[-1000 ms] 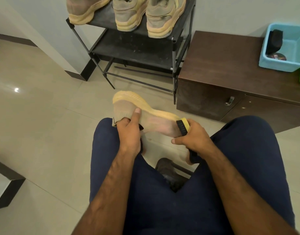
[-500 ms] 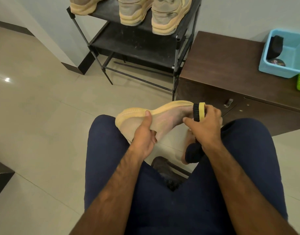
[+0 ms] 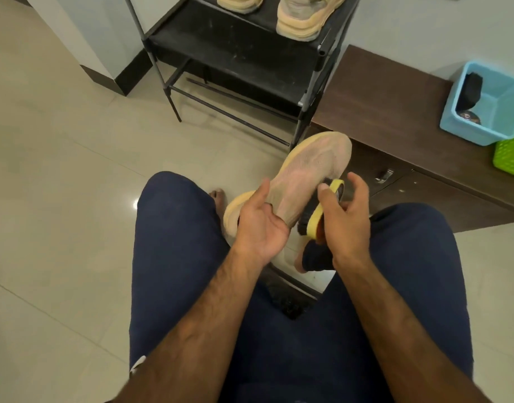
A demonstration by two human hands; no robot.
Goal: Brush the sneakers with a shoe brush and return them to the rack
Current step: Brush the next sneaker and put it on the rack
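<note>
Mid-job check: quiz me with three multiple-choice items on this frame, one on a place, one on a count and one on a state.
1. Where does the blue bin stand?
A. on the floor
B. on the brown cabinet
C. on a stool

2. How many sneakers show on the rack?
A. two
B. four
C. none

3. What is the right hand doing?
A. hanging empty
B. gripping the brush
C. resting flat on the cabinet

Answers:
1 B: the bin sits on the cabinet's top, next to a green basket.
2 A: two are seen on the upper shelf, both cut off by the frame's top edge.
3 B: its thumb and fingers curl round the yellow-backed brush, beside the held sneaker that the left hand grips.
</note>
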